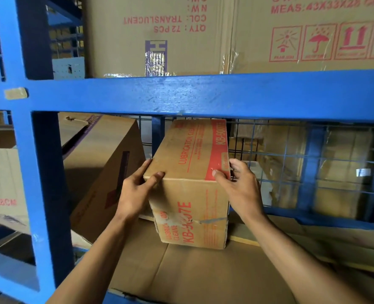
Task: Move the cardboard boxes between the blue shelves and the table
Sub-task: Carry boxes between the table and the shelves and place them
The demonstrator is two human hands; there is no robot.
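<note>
Left hand point(135, 194) and right hand point(241, 187) clasp the upper front corners of the small box point(190, 194), thumbs on top and fingers curled down its sides. The box stands mid-shelf on the cardboard liner point(181, 270), under the blue beam point(203, 95). It looks stiff, taped and probably dense, so a lower hold is advisable. Its print reads "LUBRICATION CL…" and, partly legible, "KB-90…7E". Above, the inverted carton point(159, 29) reads "QTY: 72 PCS" and "COL: TRANSLUCENT". The neighbouring carton point(313, 40) reads "MEAS: 43X33X28 CM".

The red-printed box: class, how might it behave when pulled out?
Probably stiff: the box keeps square edges between the left hand and right hand. Resting flat on the cardboard liner, it should slide, not roll. Peeling tape hints its end flaps may loosen.
</note>
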